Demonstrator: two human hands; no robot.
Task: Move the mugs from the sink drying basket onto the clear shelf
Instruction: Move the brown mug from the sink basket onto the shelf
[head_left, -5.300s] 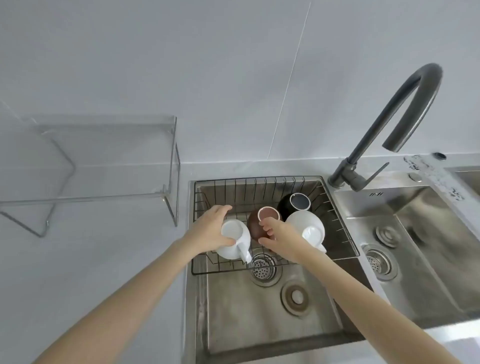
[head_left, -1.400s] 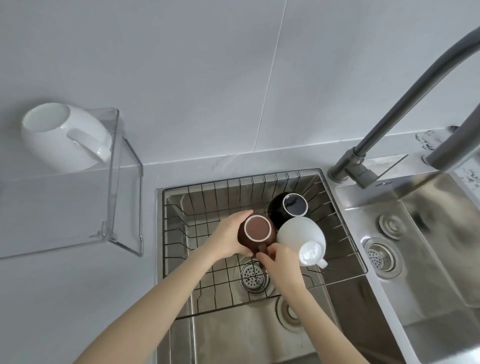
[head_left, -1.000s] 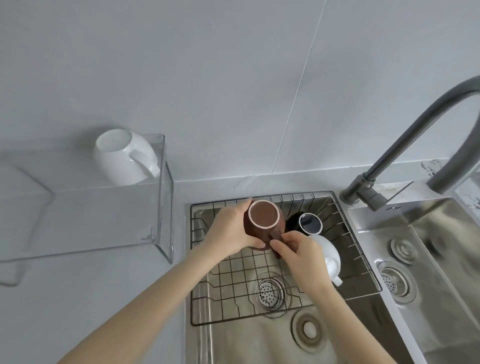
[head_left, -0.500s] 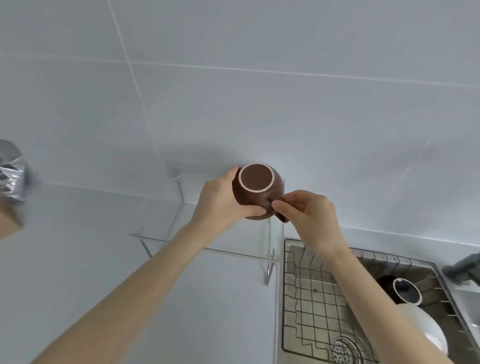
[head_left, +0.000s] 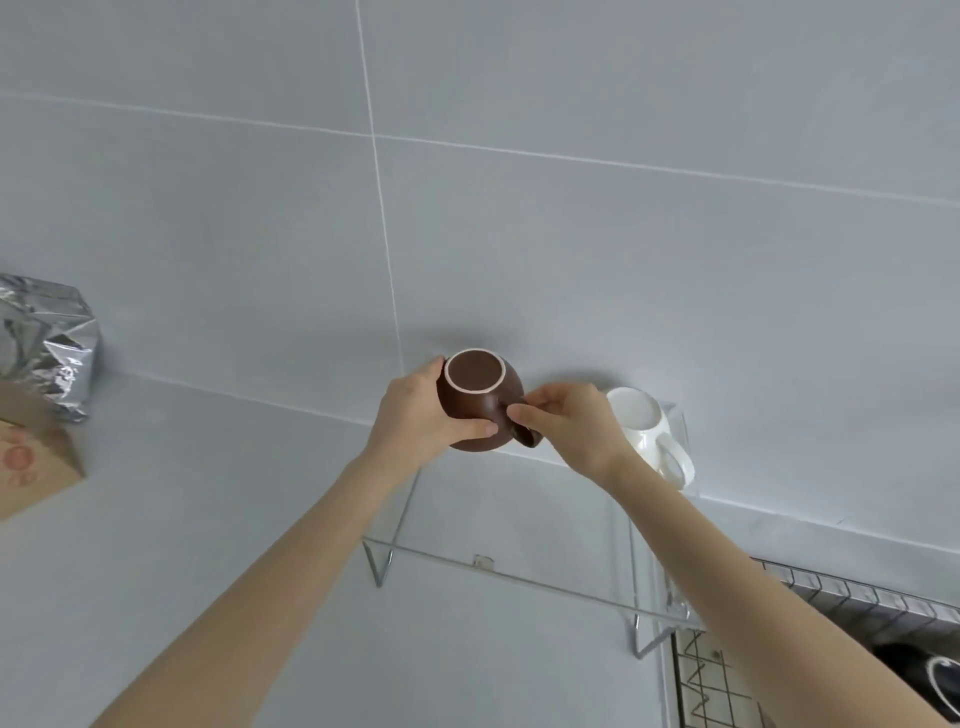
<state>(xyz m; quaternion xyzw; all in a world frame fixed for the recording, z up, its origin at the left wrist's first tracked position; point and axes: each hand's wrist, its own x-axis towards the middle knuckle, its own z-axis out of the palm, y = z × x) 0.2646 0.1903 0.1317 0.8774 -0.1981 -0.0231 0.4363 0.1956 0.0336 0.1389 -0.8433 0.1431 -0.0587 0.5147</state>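
Note:
A brown mug (head_left: 475, 395) is upside down, base up, at the back left of the clear shelf (head_left: 519, 569). My left hand (head_left: 415, 415) wraps its left side and my right hand (head_left: 569, 421) pinches its handle. Whether its rim touches the shelf I cannot tell. A white mug (head_left: 649, 436) sits upside down on the shelf's right end, handle toward me. The wire drying basket (head_left: 857, 603) shows at the lower right corner, with a dark mug (head_left: 935, 680) in it, partly cut off by the frame.
A silver foil bag (head_left: 44, 343) and a brown paper package (head_left: 31, 467) stand on the counter at the far left. The grey tiled wall rises right behind the shelf. The shelf stands on thin metal legs next to the sink.
The view has swung left and both hands have carried the brown mug further over the shelf, left of the white mug. The sink has slid almost out of view.

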